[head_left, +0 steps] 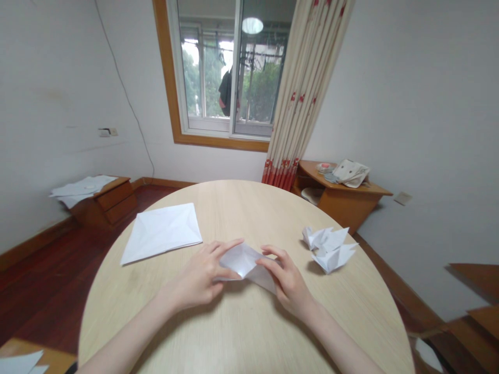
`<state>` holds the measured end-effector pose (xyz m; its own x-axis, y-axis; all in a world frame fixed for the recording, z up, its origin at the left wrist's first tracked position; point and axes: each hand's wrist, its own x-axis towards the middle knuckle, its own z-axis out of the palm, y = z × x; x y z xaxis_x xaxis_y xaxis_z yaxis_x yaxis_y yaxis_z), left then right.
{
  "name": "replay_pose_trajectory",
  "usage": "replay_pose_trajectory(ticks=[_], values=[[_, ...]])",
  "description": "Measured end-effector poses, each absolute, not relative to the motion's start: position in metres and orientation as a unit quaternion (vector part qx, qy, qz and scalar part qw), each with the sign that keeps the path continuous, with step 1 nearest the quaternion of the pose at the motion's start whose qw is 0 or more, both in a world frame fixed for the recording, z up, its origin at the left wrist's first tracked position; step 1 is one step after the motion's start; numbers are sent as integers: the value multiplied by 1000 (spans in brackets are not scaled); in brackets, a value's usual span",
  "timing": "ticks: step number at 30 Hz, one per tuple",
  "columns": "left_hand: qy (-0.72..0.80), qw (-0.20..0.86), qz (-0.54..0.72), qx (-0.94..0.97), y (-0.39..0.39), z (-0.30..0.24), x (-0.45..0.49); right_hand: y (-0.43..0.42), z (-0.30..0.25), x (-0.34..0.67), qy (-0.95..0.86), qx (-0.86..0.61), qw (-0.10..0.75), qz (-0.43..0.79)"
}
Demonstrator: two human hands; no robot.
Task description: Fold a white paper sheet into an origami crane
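Between my two hands a partly folded sheet of white paper (242,259) is held just over the round table, its middle opened into a pocket. My left hand (205,272) grips its left side, with the thumb along the near edge and a finger along the far edge. On the other side my right hand (286,280) pinches the paper between thumb and fingers. Some of the paper is hidden behind the fingers. To the right lie folded white paper shapes (329,246) with pointed tips, bunched together. A stack of flat white paper (163,231) rests at the left.
The round wooden table (241,208) has a curved edge all round. Beyond it stand a small drawer cabinet (113,200) at left and a corner cabinet (343,200) with a cloth bag (352,173) at right. A patterned curtain (300,98) hangs by the window.
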<state>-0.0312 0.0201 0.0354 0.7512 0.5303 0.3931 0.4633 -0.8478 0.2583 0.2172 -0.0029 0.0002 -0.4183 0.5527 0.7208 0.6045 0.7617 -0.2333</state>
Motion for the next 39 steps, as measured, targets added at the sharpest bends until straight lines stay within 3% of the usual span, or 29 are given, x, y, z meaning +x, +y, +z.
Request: replay_pose_trajectory(ticks=[21, 39], values=[[321, 52, 220, 920, 28, 40, -45, -2, 4, 223, -845, -355, 399, 14], [249, 180, 338, 889, 36, 27, -38, -2, 5, 223, -822, -377, 428, 5]])
